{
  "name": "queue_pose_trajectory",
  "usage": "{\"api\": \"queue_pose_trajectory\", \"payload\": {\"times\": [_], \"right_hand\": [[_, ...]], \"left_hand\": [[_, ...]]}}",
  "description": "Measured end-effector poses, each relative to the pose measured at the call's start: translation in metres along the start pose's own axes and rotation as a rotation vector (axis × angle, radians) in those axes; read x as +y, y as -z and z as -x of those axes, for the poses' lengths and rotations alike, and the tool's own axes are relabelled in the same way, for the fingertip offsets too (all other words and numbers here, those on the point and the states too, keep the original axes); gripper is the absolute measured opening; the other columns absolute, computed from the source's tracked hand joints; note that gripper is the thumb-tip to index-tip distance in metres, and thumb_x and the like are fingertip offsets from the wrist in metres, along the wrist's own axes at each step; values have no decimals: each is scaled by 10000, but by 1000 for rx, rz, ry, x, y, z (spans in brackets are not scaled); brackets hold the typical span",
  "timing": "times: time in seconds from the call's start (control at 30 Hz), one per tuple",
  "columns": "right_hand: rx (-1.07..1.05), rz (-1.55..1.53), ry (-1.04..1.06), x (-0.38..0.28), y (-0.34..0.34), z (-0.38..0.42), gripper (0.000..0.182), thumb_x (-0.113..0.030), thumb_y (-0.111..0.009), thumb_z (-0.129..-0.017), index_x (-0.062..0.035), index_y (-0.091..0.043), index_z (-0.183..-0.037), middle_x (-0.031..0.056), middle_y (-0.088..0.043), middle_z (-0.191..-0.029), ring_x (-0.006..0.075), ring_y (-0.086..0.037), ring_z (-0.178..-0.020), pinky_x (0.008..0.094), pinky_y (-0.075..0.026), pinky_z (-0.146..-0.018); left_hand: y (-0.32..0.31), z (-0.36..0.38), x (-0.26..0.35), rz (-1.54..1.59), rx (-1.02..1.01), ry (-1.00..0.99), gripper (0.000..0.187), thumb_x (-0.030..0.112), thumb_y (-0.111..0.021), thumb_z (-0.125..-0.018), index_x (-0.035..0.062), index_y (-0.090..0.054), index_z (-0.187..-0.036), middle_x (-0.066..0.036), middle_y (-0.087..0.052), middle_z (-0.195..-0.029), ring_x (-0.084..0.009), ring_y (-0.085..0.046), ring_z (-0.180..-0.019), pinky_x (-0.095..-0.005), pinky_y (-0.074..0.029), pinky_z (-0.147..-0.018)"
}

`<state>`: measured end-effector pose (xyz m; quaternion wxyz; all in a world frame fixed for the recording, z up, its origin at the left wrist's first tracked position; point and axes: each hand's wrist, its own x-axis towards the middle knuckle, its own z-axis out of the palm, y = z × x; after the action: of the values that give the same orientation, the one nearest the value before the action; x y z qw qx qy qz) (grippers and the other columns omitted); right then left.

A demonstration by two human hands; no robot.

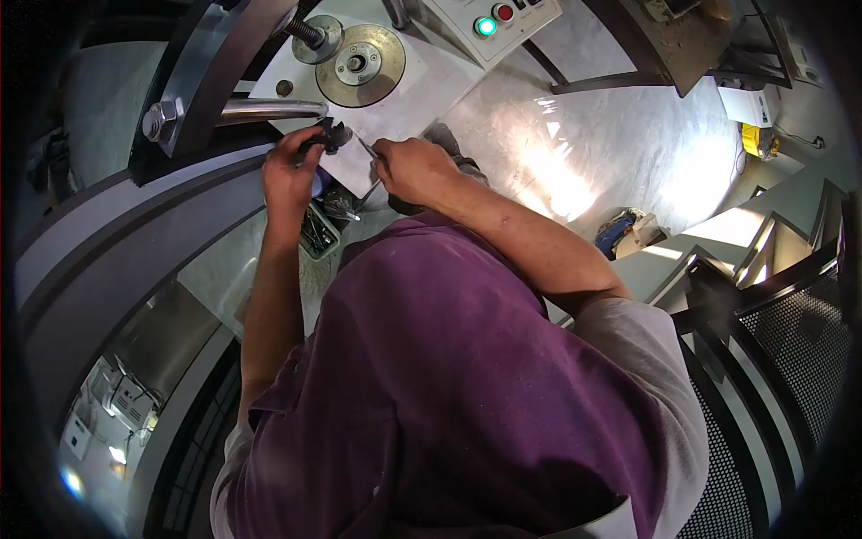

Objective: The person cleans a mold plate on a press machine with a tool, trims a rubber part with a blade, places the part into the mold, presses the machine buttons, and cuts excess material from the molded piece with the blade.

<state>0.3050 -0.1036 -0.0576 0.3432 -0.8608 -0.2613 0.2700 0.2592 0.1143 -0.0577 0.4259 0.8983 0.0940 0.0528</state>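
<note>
Near the front corner of the white machine table (417,76), my left hand (292,171) pinches a small dark part (336,135) between thumb and fingers. Just to the right, my right hand (413,169) is closed round a thin metal tool (366,146), whose tip points up and left toward the dark part. Whether the tip touches the part cannot be made out. Beyond both hands lies a round metal disc (384,70) with a bolted hub. A shiny metal rod (269,109) ends just above the dark part.
A control panel (530,27) with a lit green button and a red button stands at the top. Dark machine frame bars (193,81) rise at the left. Below my left hand sits a tray (316,235) of small parts. Perforated dark panels (804,332) are at the right.
</note>
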Motion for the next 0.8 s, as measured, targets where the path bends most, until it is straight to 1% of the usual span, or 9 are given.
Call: {"api": "queue_pose_trajectory", "payload": {"times": [0.07,0.13,0.27,0.3,0.37,0.43,0.53,0.7,0.8], "right_hand": [[13,8,-7,-5,6,-1,257,-233,-524,-908,-13,-605,-1012,242,-662,-789,433,-649,-754,540,-508,-697],[29,17,-24,-7,8,-1,259,-236,-524,-908,-8,-598,-1006,245,-661,-787,434,-649,-748,541,-508,-695],[62,-73,-48,-9,-4,-5,266,-244,-511,-927,3,-577,-1003,261,-655,-784,447,-644,-749,548,-503,-704],[54,-104,-48,-9,-8,-5,269,-246,-506,-934,4,-571,-1006,265,-653,-784,451,-643,-754,551,-500,-710],[40,-119,-48,-6,-19,-5,271,-248,-503,-939,6,-571,-1003,269,-651,-786,455,-641,-761,550,-498,-717],[29,-131,-54,-6,-18,-4,273,-250,-500,-944,7,-570,-1000,274,-649,-788,459,-639,-767,550,-496,-723],[62,-217,-32,-5,-18,-4,281,-248,-503,-941,10,-574,-1025,279,-648,-797,462,-639,-776,544,-497,-735],[-5,-125,-33,-4,-5,-4,308,-248,-511,-932,3,-588,-1093,268,-657,-822,451,-642,-797,533,-506,-744],[-21,-56,-15,1,-6,-6,297,-250,-513,-931,-10,-594,-1086,256,-663,-832,442,-645,-801,529,-508,-742]], "left_hand": [[0,0,0,41,13,53,238,60,-693,-841,46,-659,-1076,-95,-699,-1014,-164,-660,-893,-272,-487,-819],[-9,5,1,308,208,295,222,72,-691,-872,4,-625,-1073,-86,-688,-977,-123,-635,-875,-251,-482,-795],[-28,21,9,530,303,243,229,84,-696,-875,-5,-624,-1073,-60,-670,-923,-97,-601,-824,-237,-471,-763],[-30,23,17,529,307,245,229,84,-696,-875,-5,-624,-1073,-60,-670,-923,-97,-601,-824,-237,-471,-763],[-30,21,28,254,256,296,229,101,-701,-869,19,-656,-1078,-52,-671,-934,-95,-600,-831,-245,-470,-766],[-31,18,21,235,260,282,222,106,-704,-860,37,-683,-1070,-49,-677,-942,-109,-614,-844,-262,-477,-770],[-23,15,13,242,224,186,224,83,-703,-845,46,-688,-1065,-62,-689,-966,-149,-640,-881,-276,-484,-792],[-7,1,12,85,68,16,254,53,-700,-816,84,-694,-1068,-86,-693,-1030,-206,-661,-945,-293,-490,-845],[-11,-3,6,46,82,-28,214,59,-694,-838,54,-689,-1052,-93,-694,-1049,-174,-655,-946,-282,-494,-837]]}}
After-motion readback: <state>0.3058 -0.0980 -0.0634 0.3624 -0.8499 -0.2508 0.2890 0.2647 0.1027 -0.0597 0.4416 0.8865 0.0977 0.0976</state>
